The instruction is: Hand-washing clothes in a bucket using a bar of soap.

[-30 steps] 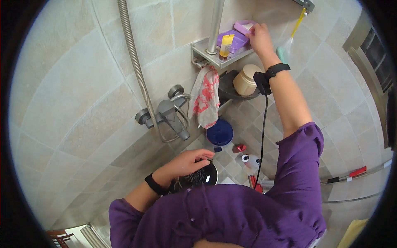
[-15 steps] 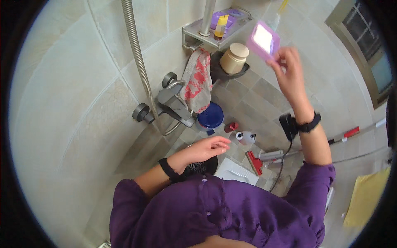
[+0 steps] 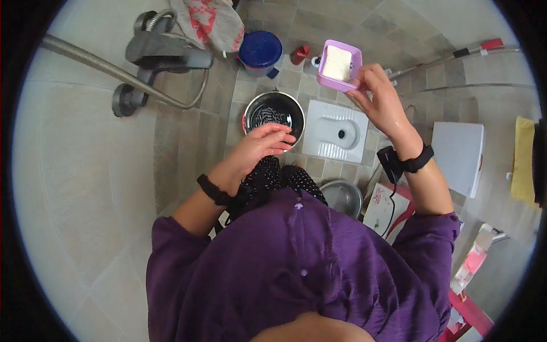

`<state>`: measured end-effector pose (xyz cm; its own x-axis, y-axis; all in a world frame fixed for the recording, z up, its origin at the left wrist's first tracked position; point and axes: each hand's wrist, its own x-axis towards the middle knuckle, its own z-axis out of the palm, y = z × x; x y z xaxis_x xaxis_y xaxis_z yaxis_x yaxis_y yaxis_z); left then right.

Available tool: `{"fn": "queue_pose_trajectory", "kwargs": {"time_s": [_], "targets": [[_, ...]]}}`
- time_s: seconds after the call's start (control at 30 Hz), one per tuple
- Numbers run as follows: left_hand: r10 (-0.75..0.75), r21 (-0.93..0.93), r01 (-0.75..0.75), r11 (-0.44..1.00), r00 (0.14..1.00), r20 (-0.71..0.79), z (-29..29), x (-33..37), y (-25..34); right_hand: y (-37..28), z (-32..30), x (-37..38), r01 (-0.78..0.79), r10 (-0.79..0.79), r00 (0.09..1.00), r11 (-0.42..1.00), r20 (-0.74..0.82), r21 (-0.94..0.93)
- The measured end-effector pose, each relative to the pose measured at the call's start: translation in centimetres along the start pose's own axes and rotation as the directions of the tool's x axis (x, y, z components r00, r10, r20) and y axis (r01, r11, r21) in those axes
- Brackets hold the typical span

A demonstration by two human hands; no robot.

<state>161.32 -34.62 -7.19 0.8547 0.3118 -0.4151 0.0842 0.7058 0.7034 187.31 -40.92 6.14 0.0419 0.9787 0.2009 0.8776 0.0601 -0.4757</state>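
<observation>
My right hand [image 3: 379,94] pinches the near corner of a small purple soap dish [image 3: 335,85], raised out in front of me. Inside the dish lies a pale bar of soap [image 3: 337,62]. My left hand [image 3: 259,147] holds nothing, and its fingers are stretched out, slightly curved. Below it on the floor stands a round dark basin [image 3: 302,108] with a patterned black-and-white cloth [image 3: 266,115] in it, apparently in water. The hand covers part of the basin's near rim.
Right of the basin, a white squat toilet [image 3: 314,149] is set into the tiled floor. A blue-lidded bucket [image 3: 260,50] and a red container [image 3: 299,55] stand beyond. The shower mixer [image 3: 165,54] juts from the left wall. A metal basin [image 3: 348,196] sits near my legs.
My view has tilted down toward the floor. The right hand has brought the soap dish down from near the shelf. My left hand stays empty, now over the basin.
</observation>
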Motion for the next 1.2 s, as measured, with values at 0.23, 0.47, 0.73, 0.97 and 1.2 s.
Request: {"fn": "queue_pose_trajectory", "kwargs": {"time_s": [0.23,0.47,0.73,0.97,1.2], "targets": [[-0.077,-0.125,0.054,0.991,0.98,-0.186,0.3,-1.5,-8.5,4.5,7.6,-8.1,-0.113,0.108,0.993,0.98,0.036,0.163],[-0.286,-0.295,0.216,0.931,0.933,-0.219,-0.1,1.4,-21.1,9.0,16.3,-17.6,-0.292,0.255,0.954,0.91,0.159,0.295],[-0.357,-0.441,0.146,0.886,0.82,-0.447,-10.0,11.0,-33.9,17.1,24.8,-22.9,-0.36,0.337,0.933,0.899,0.129,0.249],[-0.259,-0.199,0.167,0.965,0.546,-0.796,-18.3,18.9,-38.2,24.8,32.2,-23.2,-0.348,0.34,0.937,0.925,0.075,0.156],[0.015,-0.038,-0.079,0.996,0.577,-0.817,-26.5,22.8,-43.2,31.6,37.5,-21.5,-0.228,0.228,0.974,0.973,-0.007,0.021]]}}
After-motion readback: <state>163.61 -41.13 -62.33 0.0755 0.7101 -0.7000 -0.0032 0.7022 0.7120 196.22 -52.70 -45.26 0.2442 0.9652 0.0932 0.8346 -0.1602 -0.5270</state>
